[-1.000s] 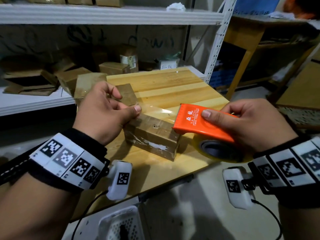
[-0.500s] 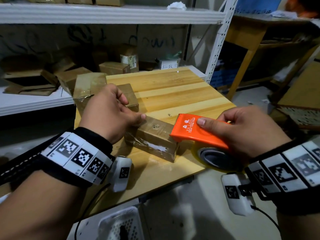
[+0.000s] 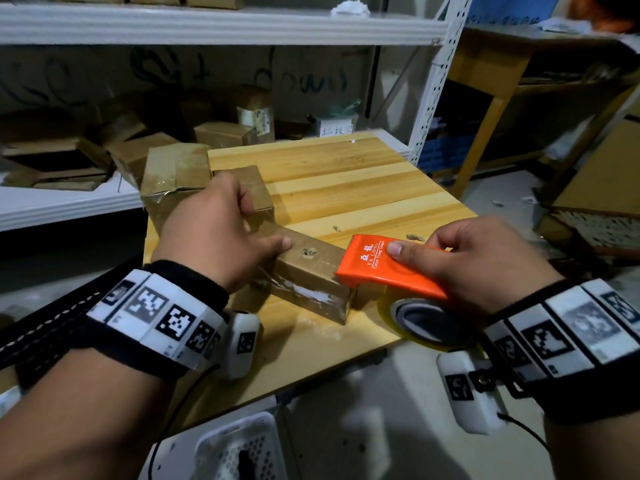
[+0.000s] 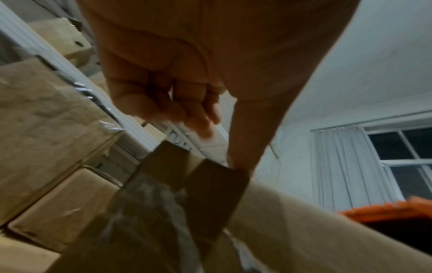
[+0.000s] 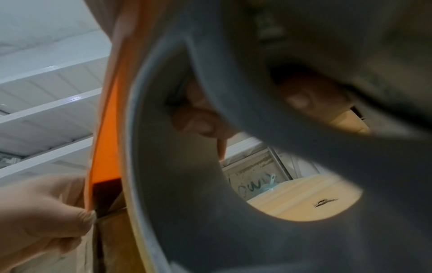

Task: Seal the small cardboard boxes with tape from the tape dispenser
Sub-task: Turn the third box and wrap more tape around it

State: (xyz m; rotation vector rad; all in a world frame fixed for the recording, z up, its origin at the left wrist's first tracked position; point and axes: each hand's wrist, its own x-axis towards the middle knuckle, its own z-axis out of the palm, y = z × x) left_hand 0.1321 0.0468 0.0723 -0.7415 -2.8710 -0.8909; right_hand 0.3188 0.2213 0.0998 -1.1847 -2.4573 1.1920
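A small cardboard box (image 3: 311, 271) lies on the wooden table (image 3: 346, 188), with clear tape glinting on its front face. My left hand (image 3: 221, 237) holds it down. The thumb presses on the box (image 4: 292, 230) top, and the other fingers (image 4: 163, 103) are curled above its far edge. My right hand (image 3: 450, 258) grips the orange tape dispenser (image 3: 381, 268), index finger along its top. Its toothed edge sits over the box's right end. The tape roll (image 3: 426, 317) hangs past the table's front edge. In the right wrist view the dispenser (image 5: 105, 147) and grey roll core (image 5: 187, 184) fill the frame.
Behind my left hand stand a larger taped box (image 3: 173, 174) and another small box (image 3: 249, 185). White metal shelving (image 3: 207, 26) behind the table holds more cardboard boxes (image 3: 221, 133). A wooden desk (image 3: 491, 64) is at the right. A white perforated device (image 3: 235, 452) sits below the table edge.
The stretch of tape between my hands has come down onto the box top. The dispenser has dropped to the box's right end, and my left thumb now presses flat on the top.
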